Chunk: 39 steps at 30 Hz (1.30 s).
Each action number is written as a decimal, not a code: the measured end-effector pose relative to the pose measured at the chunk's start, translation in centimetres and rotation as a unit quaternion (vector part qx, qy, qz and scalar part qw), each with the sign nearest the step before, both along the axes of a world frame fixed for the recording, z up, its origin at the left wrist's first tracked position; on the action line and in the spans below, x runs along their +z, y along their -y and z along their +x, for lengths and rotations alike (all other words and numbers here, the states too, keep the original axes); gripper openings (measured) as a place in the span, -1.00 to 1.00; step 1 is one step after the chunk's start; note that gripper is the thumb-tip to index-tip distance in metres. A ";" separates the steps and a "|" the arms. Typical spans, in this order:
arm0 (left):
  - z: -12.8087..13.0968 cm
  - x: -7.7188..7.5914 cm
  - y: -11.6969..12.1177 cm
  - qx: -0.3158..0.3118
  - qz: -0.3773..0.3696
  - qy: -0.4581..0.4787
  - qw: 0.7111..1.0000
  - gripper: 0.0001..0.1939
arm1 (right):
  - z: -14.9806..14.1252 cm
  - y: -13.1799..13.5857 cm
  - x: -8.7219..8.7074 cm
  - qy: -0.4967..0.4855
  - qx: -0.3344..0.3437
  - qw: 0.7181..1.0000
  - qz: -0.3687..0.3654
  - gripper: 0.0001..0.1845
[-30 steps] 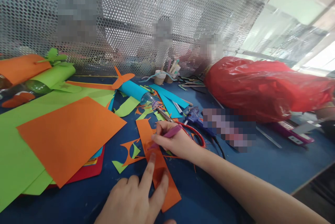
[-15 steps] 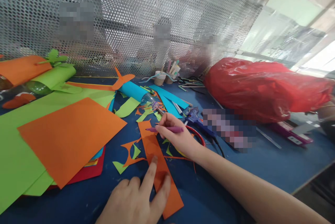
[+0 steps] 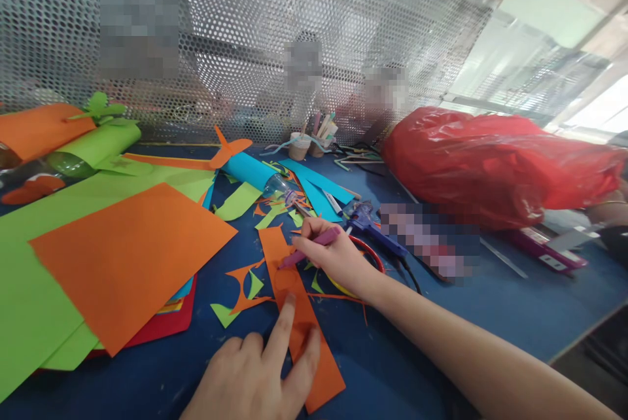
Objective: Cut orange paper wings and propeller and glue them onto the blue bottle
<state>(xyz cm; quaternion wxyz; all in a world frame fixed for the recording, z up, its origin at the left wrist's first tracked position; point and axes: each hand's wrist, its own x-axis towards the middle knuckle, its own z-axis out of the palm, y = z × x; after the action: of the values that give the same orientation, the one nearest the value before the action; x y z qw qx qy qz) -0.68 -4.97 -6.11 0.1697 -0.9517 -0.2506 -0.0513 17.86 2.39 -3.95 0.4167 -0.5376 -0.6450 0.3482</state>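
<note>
A long orange paper strip (image 3: 324,367) lies slanted on the blue table in front of me. My left hand (image 3: 255,367) rests on it, index finger and thumb stretched apart and pressing the strip down, the other fingers bent. Between the fingers of my right hand (image 3: 333,253) is a purple felt-tip pen (image 3: 307,248), its tip pointing down at the strip's upper part. A faint rounded outline shows on the paper just below the tip. Orange paper scraps (image 3: 243,289) and green scraps (image 3: 224,314) lie left of the strip.
Left stands a stack of coloured sheets topped by an orange square (image 3: 135,263). Behind are a blue-paper-wrapped bottle (image 3: 252,171) and pen cups (image 3: 299,145). A blue glue gun (image 3: 377,233) and a red plastic bag (image 3: 471,165) sit right, below a perforated metal screen (image 3: 255,34).
My right hand has tilted the pen, bringing its tip lower onto the orange strip. My left hand stays in place on the paper.
</note>
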 end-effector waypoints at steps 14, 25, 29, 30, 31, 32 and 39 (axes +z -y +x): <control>0.0 0.0 0.1 0.009 -0.004 0.000 1.000 -0.43 | -0.1 0.0 -0.1 0.011 0.013 1.000 -0.004 -0.67; 0.0 -0.1 0.0 0.007 -0.015 -0.003 1.000 -0.43 | -0.3 -0.3 -0.8 -0.008 0.024 1.000 -0.002 -0.74; -0.1 0.0 0.0 0.007 -0.025 0.004 1.000 -0.48 | -0.4 -0.4 -0.8 -0.007 0.028 1.000 0.000 -0.76; -0.1 0.0 0.0 0.006 -0.027 0.006 1.000 -0.49 | -0.4 -0.4 -0.9 -0.005 0.030 1.000 0.001 -0.77; -0.1 0.1 0.0 0.006 -0.029 0.007 1.000 -0.49 | -0.3 -0.4 -0.9 -0.004 0.033 0.999 0.002 -0.77; -0.1 0.1 -0.1 0.005 -0.030 0.007 1.000 -0.49 | -0.3 -0.5 -1.0 -0.003 0.037 0.999 0.002 -0.78; 0.0 0.1 0.0 0.008 -0.026 0.001 1.000 -0.46 | -0.2 -0.6 -1.3 0.020 0.054 0.998 0.023 -0.79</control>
<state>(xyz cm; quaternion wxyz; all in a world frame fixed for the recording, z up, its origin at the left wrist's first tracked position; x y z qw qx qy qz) -0.67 -4.97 -6.04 0.1446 -0.9536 -0.2601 -0.0444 17.66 2.96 -5.25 0.3965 -0.4992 -0.6894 0.3439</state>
